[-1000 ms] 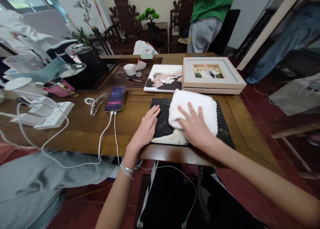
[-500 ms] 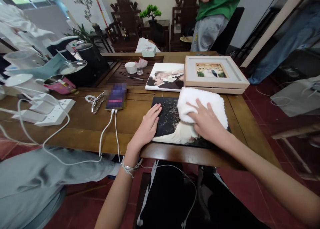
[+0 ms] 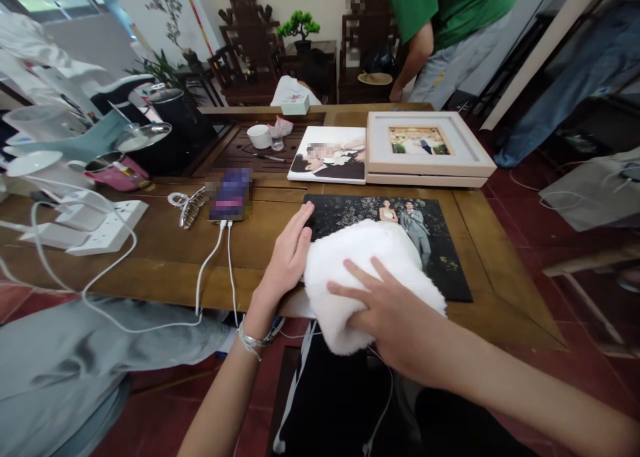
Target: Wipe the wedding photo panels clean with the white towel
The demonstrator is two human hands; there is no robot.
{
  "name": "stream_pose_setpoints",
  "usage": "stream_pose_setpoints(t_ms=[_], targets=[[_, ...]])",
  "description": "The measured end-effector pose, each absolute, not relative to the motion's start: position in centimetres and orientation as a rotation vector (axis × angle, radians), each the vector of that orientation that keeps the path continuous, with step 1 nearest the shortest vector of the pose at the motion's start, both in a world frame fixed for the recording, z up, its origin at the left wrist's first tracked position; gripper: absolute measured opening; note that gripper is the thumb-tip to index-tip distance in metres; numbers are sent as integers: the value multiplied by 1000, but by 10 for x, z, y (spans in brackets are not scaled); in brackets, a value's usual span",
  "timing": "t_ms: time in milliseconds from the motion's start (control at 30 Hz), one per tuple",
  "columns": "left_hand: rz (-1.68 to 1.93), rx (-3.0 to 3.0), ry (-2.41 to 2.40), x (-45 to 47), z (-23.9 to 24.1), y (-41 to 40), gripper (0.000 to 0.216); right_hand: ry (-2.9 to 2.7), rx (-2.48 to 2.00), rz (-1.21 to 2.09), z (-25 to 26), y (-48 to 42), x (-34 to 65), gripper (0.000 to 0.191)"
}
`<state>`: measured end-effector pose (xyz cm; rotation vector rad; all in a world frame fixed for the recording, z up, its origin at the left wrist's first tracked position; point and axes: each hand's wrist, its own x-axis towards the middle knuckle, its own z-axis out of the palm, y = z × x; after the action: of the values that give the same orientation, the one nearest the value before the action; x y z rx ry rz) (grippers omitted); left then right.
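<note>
A dark photo panel with a couple pictured on it lies at the front edge of the table. Over its lower left part is a fluffy white cloth, which droops past the table's front edge. My right hand grips this cloth from above, fingers spread and pressed into the pile, the thumb partly sunk in it. At the panel's left edge, my left hand rests with its fingers stretched out straight. The cloth hides the panel's lower left corner.
Behind the panel lie a white-edged photo print and stacked wooden picture frames. To the left are a phone on cables, a hair claw and a power strip. A person in green bends beyond the table.
My right hand has drawn the cloth from the panel's upper right toward me and left, uncovering the pictured couple. My left hand has shifted slightly left. The person in green has bent down.
</note>
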<state>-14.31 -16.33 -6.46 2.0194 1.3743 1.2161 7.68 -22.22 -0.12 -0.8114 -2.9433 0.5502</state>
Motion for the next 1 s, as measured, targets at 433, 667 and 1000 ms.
stream_pose_setpoints(t_ms=[433, 667, 1000], targets=[[1016, 2186, 1390, -142, -68, -160, 35, -2693, -1234, 391, -6, -113, 72, 65], [1016, 2172, 1402, -145, -67, -159, 32, -2706, -1095, 419, -10, -109, 39, 62], [1053, 2147, 1393, -143, -69, -160, 35, -2554, -1556, 250, -6, -119, 169, 42]])
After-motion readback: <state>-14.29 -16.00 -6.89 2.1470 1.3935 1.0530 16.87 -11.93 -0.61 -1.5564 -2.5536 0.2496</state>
